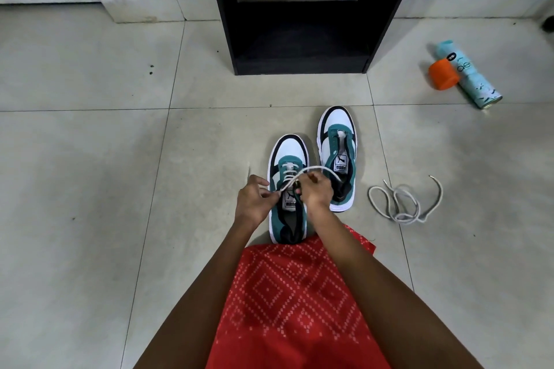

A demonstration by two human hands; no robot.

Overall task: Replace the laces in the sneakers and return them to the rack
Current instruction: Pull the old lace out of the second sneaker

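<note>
The near sneaker (289, 148) stands on the tiled floor (90, 159) before the black rack (299, 39), with the far sneaker (337, 135) just to its right. Both hands work above its tongue. The left hand (254, 201) pinches one end of the white lace (317, 170), and the right hand (316, 192) grips it at the eyelets. A loose lace (404, 204) lies coiled on the floor to the right.

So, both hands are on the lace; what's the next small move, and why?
Probably draw the lace through the next eyelet and snug it. The left hand and right hand each pinch it over the near sneaker, laced only near the toe; the other sneaker is bare, a spare lace beside it.
</note>
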